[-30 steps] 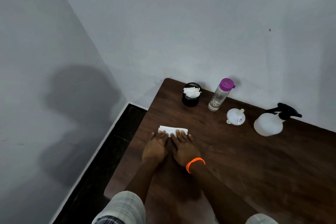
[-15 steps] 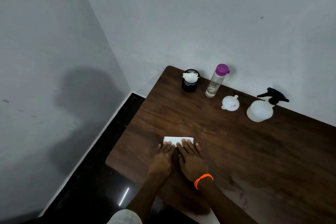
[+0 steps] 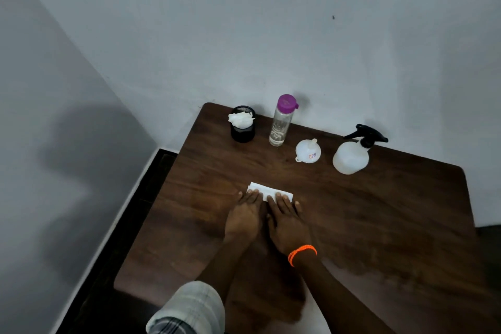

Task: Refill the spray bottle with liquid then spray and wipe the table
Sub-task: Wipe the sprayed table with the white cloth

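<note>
A folded white tissue lies on the dark wooden table. My left hand and my right hand lie flat side by side, fingertips pressing on the tissue's near edge. My right wrist wears an orange band. The white spray bottle with a black trigger head stands at the back right, apart from both hands. A white funnel rests upside down beside it. A clear bottle with a purple cap stands left of the funnel.
A black mesh cup stuffed with white tissues stands at the table's back left corner. Grey walls close off the back and left. A dark floor strip runs along the table's left edge. A wet sheen shows on the wood at near right.
Both hands have slid the tissue across the table, toward me and then a little to the right. The bottles, funnel and cup have stayed in place.
</note>
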